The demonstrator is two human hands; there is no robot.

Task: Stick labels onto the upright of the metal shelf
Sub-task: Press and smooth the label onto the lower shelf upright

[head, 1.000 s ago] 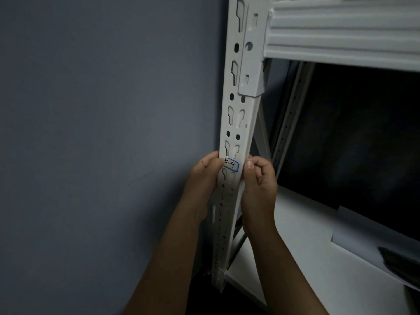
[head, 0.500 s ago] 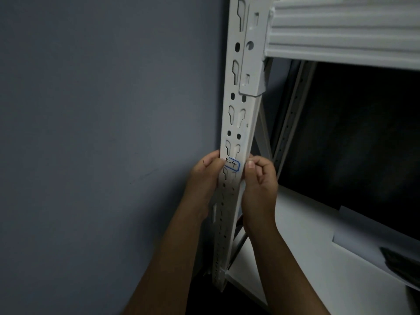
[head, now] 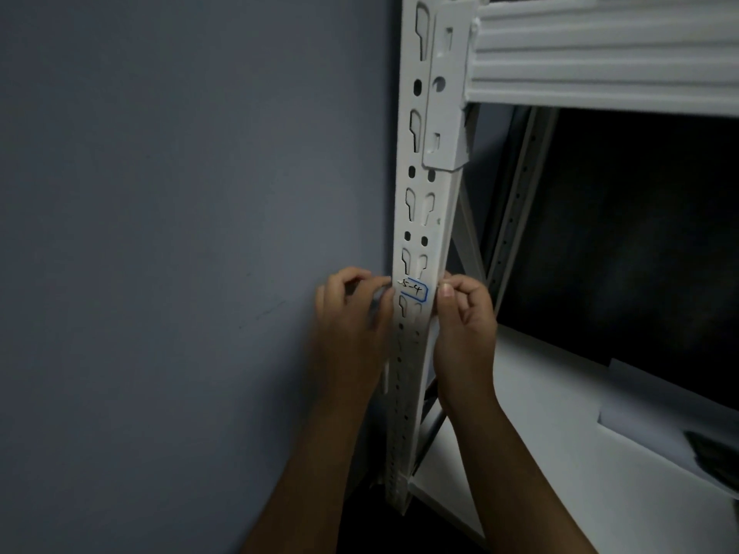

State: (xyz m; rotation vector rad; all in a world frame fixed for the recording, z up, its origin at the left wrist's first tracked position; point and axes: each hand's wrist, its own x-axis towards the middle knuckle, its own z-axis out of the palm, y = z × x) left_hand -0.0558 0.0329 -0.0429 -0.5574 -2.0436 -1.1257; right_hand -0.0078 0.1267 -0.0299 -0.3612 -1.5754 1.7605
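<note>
White label (head: pixel 414 290) spans upright (head: pixel 416 217), hands (head: pixel 352 309) flanking.

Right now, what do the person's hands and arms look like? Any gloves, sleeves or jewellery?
Both are bare. The left hand and right hand wear no gloves, and no rings or watch show. Both forearms are uncovered down to the bottom edge of the picture, so no sleeve is in view. The left hand is slightly blurred. A short, unpainted nail shows on the right thumb.

Dim room, grey-blue wall (head: pixel 180 233)
</note>
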